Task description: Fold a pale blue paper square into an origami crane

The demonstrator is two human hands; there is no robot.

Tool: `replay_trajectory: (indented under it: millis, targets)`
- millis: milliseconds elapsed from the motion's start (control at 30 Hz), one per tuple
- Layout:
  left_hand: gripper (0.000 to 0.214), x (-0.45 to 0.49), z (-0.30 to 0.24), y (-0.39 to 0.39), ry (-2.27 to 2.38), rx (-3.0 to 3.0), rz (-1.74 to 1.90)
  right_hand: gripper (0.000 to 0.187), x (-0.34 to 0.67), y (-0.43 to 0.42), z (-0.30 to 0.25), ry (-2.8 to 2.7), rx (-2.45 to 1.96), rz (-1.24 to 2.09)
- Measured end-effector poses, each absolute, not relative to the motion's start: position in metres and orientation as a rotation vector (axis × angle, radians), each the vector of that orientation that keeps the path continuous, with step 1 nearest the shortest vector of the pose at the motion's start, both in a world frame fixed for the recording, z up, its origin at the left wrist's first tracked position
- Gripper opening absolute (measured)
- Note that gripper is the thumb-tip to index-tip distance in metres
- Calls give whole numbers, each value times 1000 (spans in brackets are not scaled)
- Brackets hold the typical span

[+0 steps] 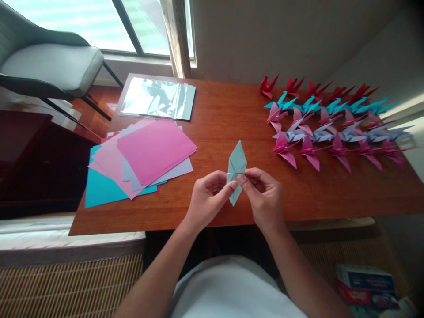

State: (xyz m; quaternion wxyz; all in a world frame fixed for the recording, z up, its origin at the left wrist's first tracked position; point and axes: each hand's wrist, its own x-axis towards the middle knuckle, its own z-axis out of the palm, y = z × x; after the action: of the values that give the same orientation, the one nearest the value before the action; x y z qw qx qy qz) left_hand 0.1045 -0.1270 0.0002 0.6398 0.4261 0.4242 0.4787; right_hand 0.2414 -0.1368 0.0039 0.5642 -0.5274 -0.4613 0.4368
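Observation:
Between both hands, just above the front part of the table, a pale mint-green folded paper (238,160) is held upright, pointed at top and bottom. My left hand (209,194) pinches its left side near the middle, thumb in front. My right hand (264,194) grips the right side at the same height, thumb and forefinger closed on the edge. Some of the paper's middle is hidden behind the thumbs. Fanned paper sheets (155,150) in pink, lilac and turquoise lie to the left of my hands. Rows of finished paper cranes (308,148) stand to the right.
The brown wooden table (218,115) carries a clear plastic packet (152,98) of pale sheets at its back left. A grey-seated chair (56,66) stands beyond the left corner, by the window. Boxes (367,285) sit low at right, beside the woven bench mat (66,282).

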Motion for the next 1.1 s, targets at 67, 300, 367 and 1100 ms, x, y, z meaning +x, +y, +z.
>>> replay_trajectory:
  millis: [67,300,367,1100]
  targets:
    - [32,104,-3,-128,958,994,1059,4,241,-137,3,-1080,-1233,990]
    - [35,103,-7,-129,959,1024,1073,5,241,-138,1,-1067,-1217,1040]
    - [33,103,-4,-129,951,1008,1079,6,241,-138,1,-1061,-1230,1039]
    - [47,100,-6,-130,591,720,891,13,262,-123,8,-1077,-1103,1294]
